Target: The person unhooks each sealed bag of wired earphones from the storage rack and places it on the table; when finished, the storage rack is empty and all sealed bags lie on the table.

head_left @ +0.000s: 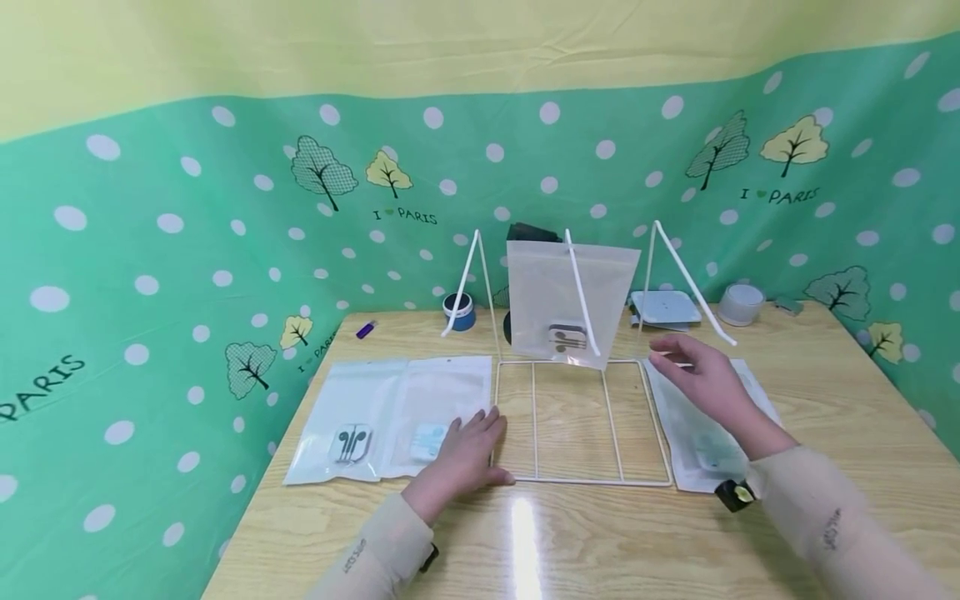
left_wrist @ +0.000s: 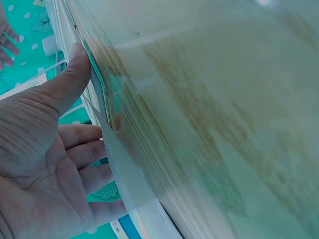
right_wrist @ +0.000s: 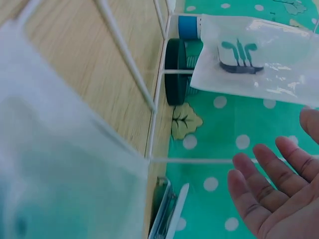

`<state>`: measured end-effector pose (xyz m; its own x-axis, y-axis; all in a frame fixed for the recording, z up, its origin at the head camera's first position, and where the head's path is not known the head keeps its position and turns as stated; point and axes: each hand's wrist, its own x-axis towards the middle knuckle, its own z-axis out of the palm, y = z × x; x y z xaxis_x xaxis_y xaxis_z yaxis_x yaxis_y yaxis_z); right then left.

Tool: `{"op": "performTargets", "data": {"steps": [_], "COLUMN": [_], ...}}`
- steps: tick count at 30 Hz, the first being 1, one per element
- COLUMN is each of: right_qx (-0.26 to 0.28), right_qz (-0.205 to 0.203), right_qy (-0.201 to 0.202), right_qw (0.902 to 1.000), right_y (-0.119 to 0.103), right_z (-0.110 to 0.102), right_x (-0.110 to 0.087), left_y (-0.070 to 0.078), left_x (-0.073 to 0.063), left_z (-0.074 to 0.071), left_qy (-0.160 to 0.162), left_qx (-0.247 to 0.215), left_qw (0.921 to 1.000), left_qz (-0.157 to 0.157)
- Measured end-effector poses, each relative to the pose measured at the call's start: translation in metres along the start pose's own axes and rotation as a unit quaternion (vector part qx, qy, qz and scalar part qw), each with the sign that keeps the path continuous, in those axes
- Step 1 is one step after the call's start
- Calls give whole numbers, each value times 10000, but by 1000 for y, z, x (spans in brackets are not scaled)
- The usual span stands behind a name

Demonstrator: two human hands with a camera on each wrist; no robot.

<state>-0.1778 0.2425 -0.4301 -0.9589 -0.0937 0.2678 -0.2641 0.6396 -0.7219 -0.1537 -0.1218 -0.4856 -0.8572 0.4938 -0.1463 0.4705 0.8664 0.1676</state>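
Observation:
A white wire display rack (head_left: 583, 481) with three slanted prongs stands on the table. On its middle prong hangs a translucent pouch (head_left: 551, 287) with a boxed pair of earphones (right_wrist: 241, 55) inside. My left hand (head_left: 467, 454), fingers extended, rests at the rack's left base edge, over the inner of two pouches (head_left: 450, 387) lying side by side. Open and holding nothing, my right hand (head_left: 701, 379) hovers above another pouch (head_left: 693, 471) to the right of the rack. Its fingers (right_wrist: 266, 177) are loosely spread in the right wrist view, beside a rack wire.
Along the back edge are a purple lighter-like item (head_left: 365, 330), a blue-and-black round container (head_left: 460, 312), a pale blue flat box (head_left: 666, 307) and a white cylinder (head_left: 741, 303). A polka-dot cloth (head_left: 420, 158) hangs behind the wooden table (head_left: 600, 542).

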Motion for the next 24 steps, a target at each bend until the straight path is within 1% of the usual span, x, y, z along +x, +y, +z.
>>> {"op": "performTargets", "data": {"steps": [4,9,11,12,15,18,19,24], "right_qx": [378,885,1107,1241,1586,1738,1776,1867], "right_qz": [-108,90,101,99,127,233,265,342], "right_qy": [-234,-636,-737,-761,-741,-649,-635,-659], "right_qw": [9990,9940,9911,9893,9845,9824,9817,9796], "right_y": [-4,-11,-14,-20,-23,-23,-19,-19], "right_z": [9,16,19,19,25,32,35,42], "right_x": [14,27,32,34,39,44,47,52], "left_y": [0,0,0,0,0,0,0,0], "left_x": [-1,-1,-1,-1,-1,-1,-1,0], "left_z": [0,0,0,0,0,-1,-1,0], "left_qy": [32,67,71,74,63,60,63,95], "left_qx": [13,26,41,44,44,21,22,-6], "left_qw": [10000,10000,10000,10000,10000,10000,10000,9999], "left_qz": [9,21,20,18,5,5,9,36]}}
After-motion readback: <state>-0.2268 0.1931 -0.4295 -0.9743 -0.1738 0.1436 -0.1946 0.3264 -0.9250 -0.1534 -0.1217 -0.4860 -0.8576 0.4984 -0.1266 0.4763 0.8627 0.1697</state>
